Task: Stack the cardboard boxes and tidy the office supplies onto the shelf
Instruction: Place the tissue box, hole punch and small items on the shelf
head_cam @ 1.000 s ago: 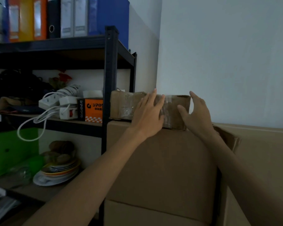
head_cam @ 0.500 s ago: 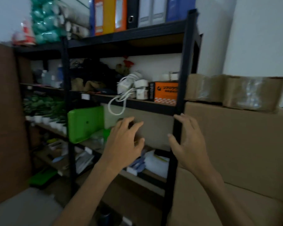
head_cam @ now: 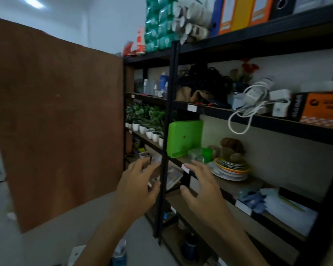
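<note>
Both spread (empty), left hand (head_cam: 136, 186), right hand (head_cam: 202, 191), flanking black shelf post (head_cam: 166, 131)

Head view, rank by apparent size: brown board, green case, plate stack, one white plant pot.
1. brown board: largest by far, though it also looks nearest the camera.
2. green case
3. plate stack: about as wide as the case but much lower.
4. white plant pot: smallest.

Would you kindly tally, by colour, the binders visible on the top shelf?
Blue upright binder: 1
Orange upright binders: 2
Yellow upright binder: 1
Black upright binder: 1
Pale grey upright binder, cut off at the frame's top: 1
Total: 6
</note>
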A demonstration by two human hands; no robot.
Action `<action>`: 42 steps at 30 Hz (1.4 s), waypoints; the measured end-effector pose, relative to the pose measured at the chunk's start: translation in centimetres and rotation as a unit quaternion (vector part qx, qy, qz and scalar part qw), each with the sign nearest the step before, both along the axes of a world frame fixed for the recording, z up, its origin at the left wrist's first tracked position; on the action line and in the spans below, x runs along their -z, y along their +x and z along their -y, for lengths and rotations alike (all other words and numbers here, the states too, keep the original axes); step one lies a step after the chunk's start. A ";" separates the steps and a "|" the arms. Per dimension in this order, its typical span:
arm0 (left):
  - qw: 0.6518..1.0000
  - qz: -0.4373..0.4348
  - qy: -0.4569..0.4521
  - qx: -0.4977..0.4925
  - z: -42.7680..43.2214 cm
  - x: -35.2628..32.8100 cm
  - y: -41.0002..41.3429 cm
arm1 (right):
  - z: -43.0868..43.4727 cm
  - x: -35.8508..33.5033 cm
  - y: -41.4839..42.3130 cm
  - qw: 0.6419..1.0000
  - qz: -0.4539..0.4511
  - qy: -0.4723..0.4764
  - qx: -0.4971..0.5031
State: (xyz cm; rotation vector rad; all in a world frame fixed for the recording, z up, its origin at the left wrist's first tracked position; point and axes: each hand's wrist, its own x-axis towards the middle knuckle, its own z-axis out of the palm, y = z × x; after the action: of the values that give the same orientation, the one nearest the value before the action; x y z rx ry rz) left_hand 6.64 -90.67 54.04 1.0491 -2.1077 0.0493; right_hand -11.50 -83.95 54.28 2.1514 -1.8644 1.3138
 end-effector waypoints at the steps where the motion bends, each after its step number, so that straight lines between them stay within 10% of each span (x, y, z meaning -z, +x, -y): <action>1: 1.000 -0.003 -0.003 -0.009 0.6 0.2 1.0 | 1.0 0.2 0.8 1.000 0.008 0.002 -0.012; 21: 0.978 -0.042 0.042 -0.201 19.9 14.3 19.7 | 28.6 13.8 15.5 0.975 -0.004 0.067 -0.212; 42: 0.944 0.002 0.148 -0.294 30.2 63.4 28.6 | 44.1 62.4 22.6 0.955 0.020 0.169 -0.242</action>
State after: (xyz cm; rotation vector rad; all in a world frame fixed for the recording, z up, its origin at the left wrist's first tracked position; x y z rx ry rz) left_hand 35.21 -120.84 -9.37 1.8342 -1.7656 0.0251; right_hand 11.13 -128.05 -8.07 2.9237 -1.7460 1.1604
